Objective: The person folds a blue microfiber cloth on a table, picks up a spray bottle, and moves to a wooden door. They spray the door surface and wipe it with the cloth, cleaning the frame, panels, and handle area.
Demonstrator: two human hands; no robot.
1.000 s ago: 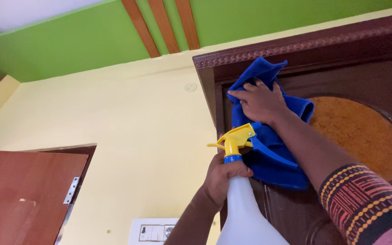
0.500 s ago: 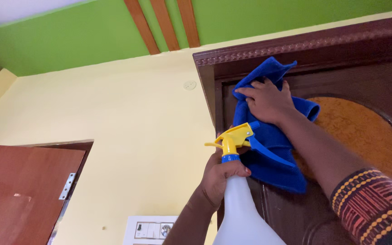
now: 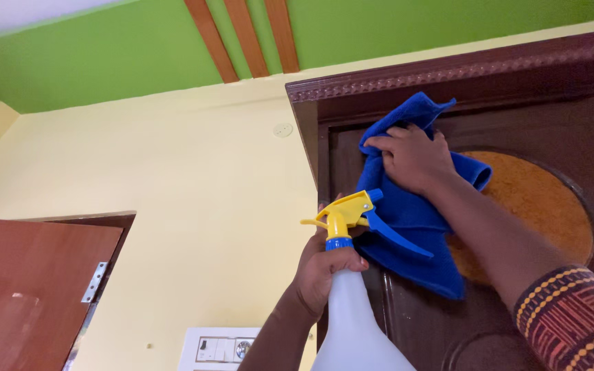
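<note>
Blue cloth (image 3: 407, 227) is lying bunched against the dark wooden door (image 3: 558, 117), hanging just left of its orange oval panel (image 3: 537, 206), with the right hand (image 3: 412, 156) pressing flat on its upper part, fingers spread. Left hand (image 3: 321, 271) is gripping the neck of a white spray bottle (image 3: 355, 323), closed around it below the yellow-and-blue trigger head (image 3: 345, 213), beside the yellow wall (image 3: 173, 178).

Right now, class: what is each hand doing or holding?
Left hand: closed around the neck of the white spray bottle.
Right hand: pressed flat on the blue cloth against the dark door.
</note>
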